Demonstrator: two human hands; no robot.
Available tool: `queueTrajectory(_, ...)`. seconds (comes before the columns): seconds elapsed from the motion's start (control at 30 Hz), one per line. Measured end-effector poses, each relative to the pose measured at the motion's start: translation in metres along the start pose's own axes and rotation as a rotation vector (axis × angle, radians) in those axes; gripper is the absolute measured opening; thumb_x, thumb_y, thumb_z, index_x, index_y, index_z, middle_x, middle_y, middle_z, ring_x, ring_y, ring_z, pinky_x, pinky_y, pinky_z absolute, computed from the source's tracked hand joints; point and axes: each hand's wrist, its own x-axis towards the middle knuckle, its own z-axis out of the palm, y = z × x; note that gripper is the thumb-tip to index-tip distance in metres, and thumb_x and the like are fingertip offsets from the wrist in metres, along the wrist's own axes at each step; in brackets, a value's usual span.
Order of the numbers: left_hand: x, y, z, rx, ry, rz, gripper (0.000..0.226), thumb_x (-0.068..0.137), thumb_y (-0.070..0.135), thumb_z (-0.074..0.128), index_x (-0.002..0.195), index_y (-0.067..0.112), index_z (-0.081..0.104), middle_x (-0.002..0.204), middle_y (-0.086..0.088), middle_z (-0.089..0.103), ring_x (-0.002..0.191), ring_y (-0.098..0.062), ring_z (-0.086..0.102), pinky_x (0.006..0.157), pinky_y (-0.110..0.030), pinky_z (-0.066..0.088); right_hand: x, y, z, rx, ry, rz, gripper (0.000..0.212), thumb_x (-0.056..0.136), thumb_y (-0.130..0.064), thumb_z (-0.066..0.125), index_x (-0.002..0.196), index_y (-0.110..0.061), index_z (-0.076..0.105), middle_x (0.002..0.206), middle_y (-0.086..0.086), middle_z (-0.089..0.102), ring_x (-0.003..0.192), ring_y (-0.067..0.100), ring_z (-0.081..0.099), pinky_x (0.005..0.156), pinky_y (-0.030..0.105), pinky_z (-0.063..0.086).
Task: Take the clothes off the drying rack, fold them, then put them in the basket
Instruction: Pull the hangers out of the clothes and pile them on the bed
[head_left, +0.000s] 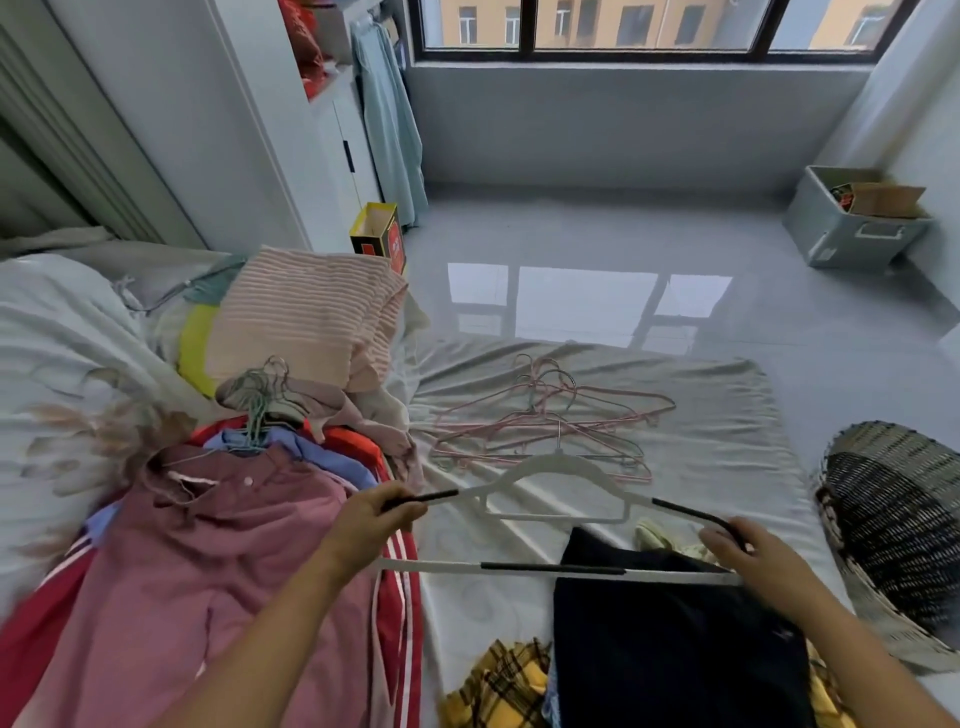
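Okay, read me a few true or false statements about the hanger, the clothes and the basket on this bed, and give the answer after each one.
1. Both hands hold one hanger. True: the left hand and the right hand grasp opposite ends of the white hanger.
2. The wicker basket sits on the left. False: the wicker basket is at the right edge.
3. Bare wire hangers lie on the bed sheet beyond the hands. True: the wire hangers are piled on the bed sheet.
4. The pink hoodie hangs from the held hanger. False: the pink hoodie lies on the clothes pile at left; a dark garment is at the hanger's lower bar.
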Motion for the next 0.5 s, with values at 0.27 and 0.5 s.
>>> queueTrajectory(0.27, 0.031, -0.005, 0.029, 0.137, 0.174, -0.061, 0.066, 0.068, 0.050, 0.060, 0.117, 0.005, 0.057, 0.104, 0.002, 0.055, 0.099, -0.014, 0.049, 0.089, -0.030, 0.041, 0.023, 0.020, 0.002, 0.652, 0.047, 0.184, 0.016, 0.095, -0.019, 0.048, 0.087, -0.009, 0.057, 0.057, 0.002, 0.067, 0.047, 0.007, 0.059, 0.036, 0.014, 0.037)
queueTrajectory(0.5, -0.001, -0.053, 0.065, -0.109, 0.156, -0.367, 0.027, 0.085, 0.009, 0.066, 0.107, 0.010, 0.052, 0.102, -0.011, 0.056, 0.095, -0.018, 0.052, 0.075, -0.022, 0.041, 0.095, 0.026, 0.030, 0.664, 0.255, 0.134, 0.016, 0.101, -0.019, 0.040, 0.089, -0.014, 0.049, 0.055, -0.002, 0.067, 0.046, 0.002, 0.060, 0.037, 0.014, 0.043)
